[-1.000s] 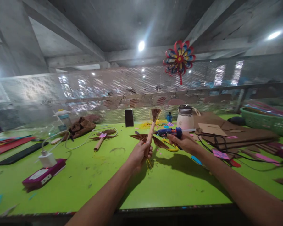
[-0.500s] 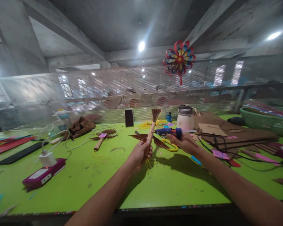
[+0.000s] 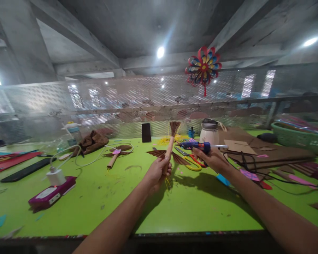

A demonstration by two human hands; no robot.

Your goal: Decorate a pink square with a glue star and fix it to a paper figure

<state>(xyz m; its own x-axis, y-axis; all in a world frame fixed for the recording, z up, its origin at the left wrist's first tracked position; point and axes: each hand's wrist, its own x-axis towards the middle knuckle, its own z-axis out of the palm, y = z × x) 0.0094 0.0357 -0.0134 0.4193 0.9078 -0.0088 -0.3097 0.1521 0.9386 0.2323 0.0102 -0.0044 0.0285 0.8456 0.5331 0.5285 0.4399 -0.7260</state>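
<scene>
My left hand (image 3: 159, 172) is closed round the lower end of a brown paper bird (image 3: 170, 148) with a rolled body, pleated wings and a fanned end at the top. Yellow strings dangle beneath that hand. In my right hand (image 3: 213, 160) is a blue hot glue gun (image 3: 194, 145), its nozzle toward the bird but apart from it, a clear glue stick jutting from the back. Scissors (image 3: 194, 165) with yellow and red handles lie below the gun. Another paper bird (image 3: 113, 158), with a pink piece on it, rests on the table to the left.
On the green table (image 3: 100, 208) are a purple power strip (image 3: 51, 195) with a white plug and cable, a phone (image 3: 146, 132) propped upright, and a jar (image 3: 209, 132). Brown paper (image 3: 275, 151) and a green basket (image 3: 299, 135) occupy the right. A colourful paper flower (image 3: 204, 67) hangs above.
My right hand has drawn the glue gun a little to the right, away from the bird, uncovering more of the scissors. My left hand keeps its hold. The whole view has shifted slightly.
</scene>
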